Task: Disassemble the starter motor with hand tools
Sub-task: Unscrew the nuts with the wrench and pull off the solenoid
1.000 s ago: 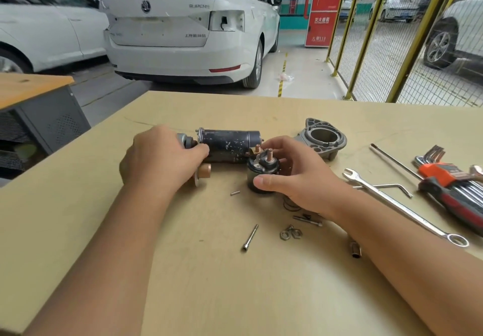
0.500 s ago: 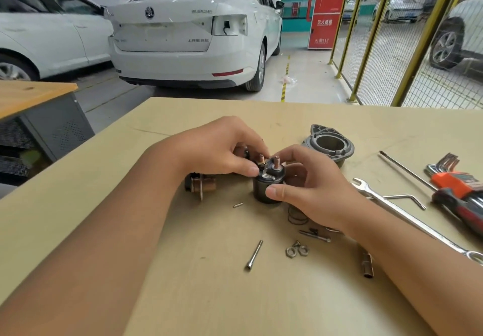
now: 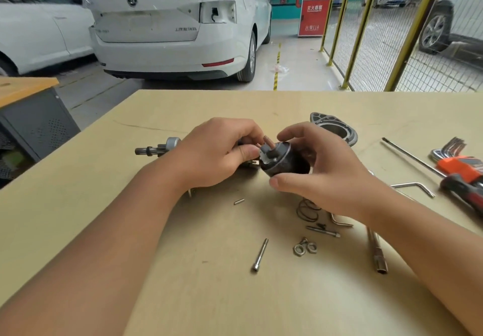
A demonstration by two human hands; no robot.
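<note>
Single view, head-mounted wide-angle, looking forward and down from the near edge of the tan wooden surface (image 3: 130,231) toward its far edge. Close range: both forearms enter from the bottom corners, left hand (image 3: 217,152) and right hand (image 3: 324,176) meeting near frame centre. The surface's right edge is cut off by the frame; its left edge runs diagonally. Beyond the far edge, the upper frame takes in a white sedan's rear (image 3: 172,27) and yellow-framed wire mesh fencing (image 3: 366,35). Straight lines bow near the borders.
</note>
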